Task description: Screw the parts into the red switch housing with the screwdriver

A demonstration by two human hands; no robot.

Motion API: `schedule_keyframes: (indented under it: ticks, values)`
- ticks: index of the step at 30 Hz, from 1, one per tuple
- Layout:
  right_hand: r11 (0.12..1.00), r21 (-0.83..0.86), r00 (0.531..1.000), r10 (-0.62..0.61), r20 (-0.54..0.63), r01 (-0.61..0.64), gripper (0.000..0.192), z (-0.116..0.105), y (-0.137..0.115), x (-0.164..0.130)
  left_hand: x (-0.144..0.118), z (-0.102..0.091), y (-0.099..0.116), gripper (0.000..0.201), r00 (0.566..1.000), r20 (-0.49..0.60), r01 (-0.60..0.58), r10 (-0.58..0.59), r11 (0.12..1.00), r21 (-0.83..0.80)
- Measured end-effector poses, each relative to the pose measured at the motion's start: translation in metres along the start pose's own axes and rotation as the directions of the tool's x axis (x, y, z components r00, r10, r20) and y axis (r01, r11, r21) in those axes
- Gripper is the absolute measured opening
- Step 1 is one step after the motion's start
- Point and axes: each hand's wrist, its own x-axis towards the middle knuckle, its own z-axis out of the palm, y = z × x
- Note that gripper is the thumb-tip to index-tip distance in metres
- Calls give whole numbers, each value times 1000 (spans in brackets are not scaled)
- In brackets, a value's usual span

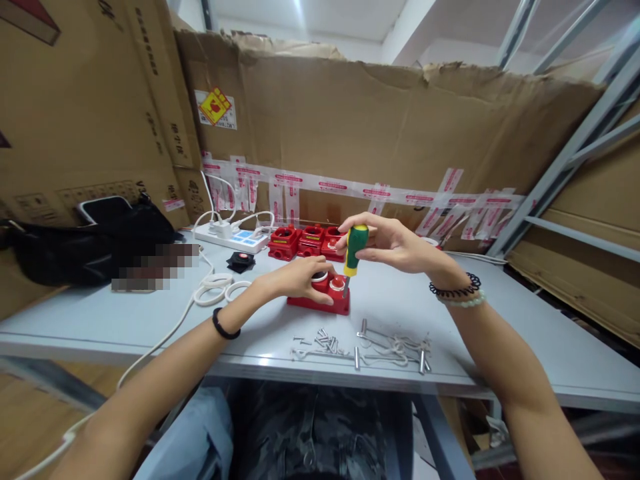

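Note:
My right hand point(387, 245) is closed around the green and yellow handle of a screwdriver point(357, 250), held nearly upright. Its metal shaft points down at the right end of a red box point(327, 308), which has a red round part point(337, 283) on top. Whether the tip sits in a screw is too small to tell. My left hand point(306, 279) grips the same box from the left, its thumb along the near side and fingers over the top. The box lies flat on the table, partly covered by that hand.
Several loose screws point(327, 341) and metal rods with cords point(395, 347) lie near the front edge of the table point(465, 333). More red housings point(284, 243) stand behind, beside a white power strip point(233, 238). A black part point(241, 261), a coiled white cable point(213, 288) and a black bag point(90, 250) are leftward.

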Motion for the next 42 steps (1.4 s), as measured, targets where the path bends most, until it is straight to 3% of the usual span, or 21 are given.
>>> schedule_keyframes:
  ticks: [4,9,16,26,30,33,35,38,40,42]
  values:
    - [991,-135,988,7,-152,-28,35,7,-3,-1,0,0,0,50,1000,-5,-23,23,1000,-15]
    - [952,-296,931,-35,-364,-80,34,22,-7,-3,0,3,-2,52,1000,-13,-19,19,1000,-3]
    - [815,-504,747,-139,-650,-287,24,45,-1,7,-1,3,-1,55,1000,-13,-1,1,999,35]
    - [728,-574,669,-216,-712,-375,25,43,10,14,3,14,10,53,982,-124,166,-145,969,184]
    - [755,-557,680,-208,-703,-345,22,34,20,15,3,14,12,58,975,-157,183,-159,972,145]
    - [806,-504,688,-176,-704,-309,20,21,27,14,-2,7,8,61,987,-93,134,-128,989,58]
    - [819,-494,659,-202,-725,-293,22,12,27,13,-7,2,3,65,996,-25,85,-86,996,-28]
    - [804,-533,577,-311,-755,-265,23,1,17,8,-14,-4,-4,65,997,39,75,-71,992,-102]
    - [784,-564,538,-367,-759,-260,21,-1,3,0,-16,-5,-6,64,993,49,111,-107,990,-87]
    - [739,-598,532,-387,-753,-310,17,3,-12,-13,-17,-4,-6,63,984,33,176,-175,984,-31]
